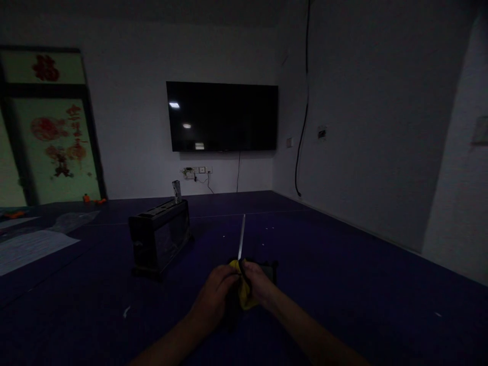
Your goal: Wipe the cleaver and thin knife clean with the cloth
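A thin pale strip (241,238) points away toward the far wall (129,101), a yellow cloth (246,299) bunched at its near end. On my remote feed, the left hand (215,292) pinches the yellow cloth while the right hand (260,282) closes on it beside the strip's base. Both pieces are already taken up; how much handling is done or left, I cannot tell. A black boxy appliance (171,243) stands apart, left, on the dark purple surface (335,264).
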A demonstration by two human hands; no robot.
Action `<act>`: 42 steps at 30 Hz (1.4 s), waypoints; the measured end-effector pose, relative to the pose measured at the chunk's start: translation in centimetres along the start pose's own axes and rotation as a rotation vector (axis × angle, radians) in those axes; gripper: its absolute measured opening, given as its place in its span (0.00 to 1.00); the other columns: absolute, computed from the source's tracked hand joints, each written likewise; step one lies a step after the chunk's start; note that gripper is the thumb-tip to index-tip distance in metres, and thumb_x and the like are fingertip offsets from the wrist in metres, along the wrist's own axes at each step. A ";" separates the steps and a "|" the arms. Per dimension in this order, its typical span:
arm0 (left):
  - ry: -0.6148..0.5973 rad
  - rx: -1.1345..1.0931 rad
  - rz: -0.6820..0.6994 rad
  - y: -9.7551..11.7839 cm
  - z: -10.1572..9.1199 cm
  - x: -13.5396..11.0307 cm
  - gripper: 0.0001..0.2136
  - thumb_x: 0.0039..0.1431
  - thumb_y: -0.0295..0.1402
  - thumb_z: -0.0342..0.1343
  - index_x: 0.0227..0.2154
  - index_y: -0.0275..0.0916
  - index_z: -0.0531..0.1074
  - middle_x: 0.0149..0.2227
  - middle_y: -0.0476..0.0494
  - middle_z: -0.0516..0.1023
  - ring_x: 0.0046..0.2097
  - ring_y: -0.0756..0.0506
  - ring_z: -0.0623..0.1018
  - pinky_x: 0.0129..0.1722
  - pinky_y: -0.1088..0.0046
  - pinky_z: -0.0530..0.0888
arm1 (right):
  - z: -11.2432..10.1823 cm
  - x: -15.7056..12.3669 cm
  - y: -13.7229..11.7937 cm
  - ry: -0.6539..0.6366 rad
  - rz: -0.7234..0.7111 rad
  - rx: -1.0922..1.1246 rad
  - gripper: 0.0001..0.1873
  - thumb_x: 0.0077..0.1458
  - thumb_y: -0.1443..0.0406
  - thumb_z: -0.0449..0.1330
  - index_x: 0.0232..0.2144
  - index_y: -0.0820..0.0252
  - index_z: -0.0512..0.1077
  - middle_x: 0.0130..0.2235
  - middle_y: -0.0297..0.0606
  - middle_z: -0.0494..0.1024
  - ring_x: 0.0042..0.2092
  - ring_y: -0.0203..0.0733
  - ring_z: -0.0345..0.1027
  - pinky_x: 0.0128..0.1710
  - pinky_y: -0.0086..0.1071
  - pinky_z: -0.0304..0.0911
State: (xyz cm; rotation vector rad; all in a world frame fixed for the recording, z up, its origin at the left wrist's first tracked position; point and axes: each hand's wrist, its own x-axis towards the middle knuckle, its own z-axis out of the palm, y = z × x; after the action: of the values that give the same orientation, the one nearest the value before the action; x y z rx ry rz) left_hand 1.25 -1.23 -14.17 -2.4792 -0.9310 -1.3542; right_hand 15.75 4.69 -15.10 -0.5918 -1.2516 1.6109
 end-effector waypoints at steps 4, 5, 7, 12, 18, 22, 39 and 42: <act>0.094 -0.346 -0.633 0.8 0.7 0.3 0.11 0.55 0.41 0.50 0.33 0.38 0.67 0.33 0.43 0.74 0.36 0.46 0.75 0.36 0.69 0.72 | 0.0 0.0 -0.2 0.110 -0.055 -0.023 0.24 0.35 0.47 0.64 0.22 0.64 0.70 0.19 0.34 0.70 0.21 0.34 0.63 0.21 0.25 0.57; 0.071 -0.459 -0.750 1.0 1.1 0.3 0.14 0.51 0.44 0.53 0.31 0.38 0.66 0.29 0.45 0.74 0.31 0.47 0.75 0.31 0.71 0.72 | 0.0 0.0 -0.2 0.133 -0.065 -0.027 0.25 0.35 0.47 0.64 0.22 0.64 0.70 0.19 0.33 0.70 0.20 0.33 0.63 0.20 0.25 0.57; -0.011 -0.704 -0.912 1.1 1.9 0.3 0.19 0.44 0.49 0.56 0.28 0.38 0.62 0.23 0.50 0.71 0.21 0.50 0.72 0.22 0.74 0.69 | 0.1 -0.1 -0.3 0.170 -0.077 -0.037 0.26 0.35 0.45 0.63 0.23 0.64 0.71 0.19 0.33 0.70 0.19 0.32 0.61 0.19 0.24 0.55; -0.109 -1.004 -1.024 1.3 3.0 0.1 0.24 0.42 0.56 0.53 0.27 0.38 0.60 0.16 0.56 0.66 0.12 0.55 0.62 0.12 0.79 0.57 | 0.8 -0.4 -0.5 0.203 -0.098 -0.078 0.26 0.34 0.46 0.64 0.22 0.64 0.71 0.19 0.31 0.70 0.19 0.30 0.60 0.19 0.23 0.53; -0.173 -1.088 -1.076 1.5 1.9 0.1 0.22 0.45 0.56 0.51 0.24 0.39 0.58 0.13 0.61 0.58 0.09 0.58 0.55 0.10 0.80 0.48 | 1.4 -0.8 -0.8 0.136 -0.100 -0.085 0.24 0.35 0.47 0.64 0.19 0.64 0.70 0.18 0.31 0.70 0.20 0.31 0.60 0.21 0.24 0.54; -0.249 -1.263 -1.086 1.5 1.1 0.4 0.22 0.45 0.55 0.51 0.22 0.39 0.58 0.11 0.62 0.55 0.09 0.58 0.53 0.10 0.80 0.48 | 1.2 -0.8 -0.7 0.106 -0.069 -0.087 0.24 0.36 0.47 0.64 0.21 0.64 0.70 0.18 0.32 0.70 0.20 0.32 0.61 0.21 0.25 0.55; -0.116 -0.990 -1.017 2.3 2.2 -0.2 0.22 0.44 0.56 0.51 0.24 0.38 0.60 0.11 0.60 0.59 0.08 0.57 0.57 0.08 0.82 0.51 | 1.8 -1.1 -0.8 0.234 -0.161 -0.239 0.26 0.36 0.44 0.61 0.16 0.64 0.70 0.19 0.31 0.67 0.22 0.31 0.57 0.22 0.25 0.52; -0.135 -0.972 -1.034 2.3 2.1 -0.2 0.22 0.45 0.55 0.51 0.24 0.38 0.60 0.11 0.60 0.59 0.08 0.56 0.58 0.08 0.82 0.52 | 1.3 -1.0 -0.6 0.263 -0.149 -0.240 0.25 0.35 0.46 0.63 0.14 0.63 0.68 0.16 0.29 0.65 0.20 0.30 0.55 0.20 0.24 0.49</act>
State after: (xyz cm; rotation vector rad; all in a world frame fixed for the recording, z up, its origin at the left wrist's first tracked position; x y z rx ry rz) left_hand 4.05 -2.25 -15.21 -2.7836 -2.2067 -2.3987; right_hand 15.31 3.23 -14.27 -0.8120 -1.2662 1.2253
